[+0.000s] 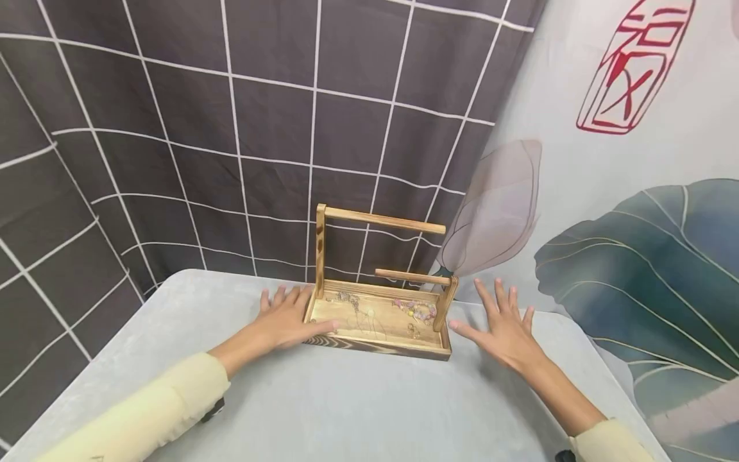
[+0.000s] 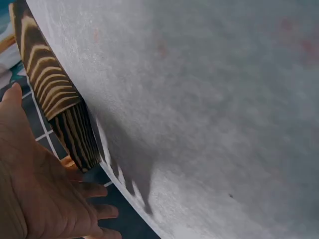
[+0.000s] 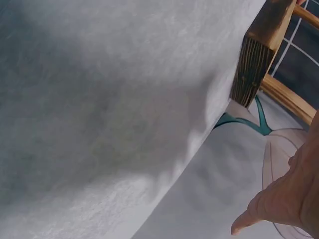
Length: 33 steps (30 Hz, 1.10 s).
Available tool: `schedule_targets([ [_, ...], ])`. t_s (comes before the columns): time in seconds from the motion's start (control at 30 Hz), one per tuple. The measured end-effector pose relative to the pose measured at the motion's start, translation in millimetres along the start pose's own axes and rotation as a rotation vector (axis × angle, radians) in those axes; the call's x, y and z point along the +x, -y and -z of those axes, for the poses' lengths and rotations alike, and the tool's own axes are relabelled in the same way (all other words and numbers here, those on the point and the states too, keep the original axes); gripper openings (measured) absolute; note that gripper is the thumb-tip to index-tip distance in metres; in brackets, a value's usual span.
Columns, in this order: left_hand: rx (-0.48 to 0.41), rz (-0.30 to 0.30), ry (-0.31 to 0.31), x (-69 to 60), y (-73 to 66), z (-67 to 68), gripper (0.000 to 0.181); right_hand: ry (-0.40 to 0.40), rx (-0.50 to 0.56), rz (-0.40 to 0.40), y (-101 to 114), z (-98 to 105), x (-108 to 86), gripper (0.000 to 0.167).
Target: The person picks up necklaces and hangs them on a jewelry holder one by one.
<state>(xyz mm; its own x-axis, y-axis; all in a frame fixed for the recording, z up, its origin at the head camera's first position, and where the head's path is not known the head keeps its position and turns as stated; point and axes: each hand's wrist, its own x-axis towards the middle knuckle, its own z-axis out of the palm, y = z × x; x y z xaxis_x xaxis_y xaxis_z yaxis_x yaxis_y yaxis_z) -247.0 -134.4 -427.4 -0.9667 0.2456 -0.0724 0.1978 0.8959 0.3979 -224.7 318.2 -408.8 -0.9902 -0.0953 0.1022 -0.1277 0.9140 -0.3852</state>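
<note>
A wooden tray stand with an upper bar and a shorter lower bar stands on the table. Inside lie a silvery chain, a beaded bracelet and small gold-coloured pieces. My left hand is at the tray's left end, fingers spread, thumb over the front rim; whether it touches is unclear. Just right of the tray, my right hand has its fingers spread and holds nothing. The left wrist view shows the left hand beside the tray's dark-grained side. In the right wrist view the right hand is apart from the tray.
The pale grey table extends in front of the tray and to both sides. A dark curtain with white grid lines hangs behind it. On the right is a pale cloth printed with leaves and a red mark.
</note>
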Motion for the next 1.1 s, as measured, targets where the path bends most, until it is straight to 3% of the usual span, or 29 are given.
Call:
schedule_targets([
  [0.37, 0.025, -0.001, 0.022, 12.5, -9.8, -13.6, 0.128, 0.014, -0.023, 0.034, 11, -13, -14.7, 0.118],
  [0.67, 0.048, 0.003, 0.057, 11.3, -10.7, -6.5, 0.134, 0.026, -0.028, 0.087, 35, -18, -19.3, 0.12],
  [0.93, 0.056, 0.034, 0.118, 12.8, -9.5, -6.2, 0.14, 0.065, -0.073, 0.057, 54, -25, -27.8, 0.125],
  [1.1, 0.047, 0.066, 0.16, 13.3, -8.0, -4.8, 0.143, 0.142, -0.069, -0.008, 73, -27, -35.3, 0.117],
])
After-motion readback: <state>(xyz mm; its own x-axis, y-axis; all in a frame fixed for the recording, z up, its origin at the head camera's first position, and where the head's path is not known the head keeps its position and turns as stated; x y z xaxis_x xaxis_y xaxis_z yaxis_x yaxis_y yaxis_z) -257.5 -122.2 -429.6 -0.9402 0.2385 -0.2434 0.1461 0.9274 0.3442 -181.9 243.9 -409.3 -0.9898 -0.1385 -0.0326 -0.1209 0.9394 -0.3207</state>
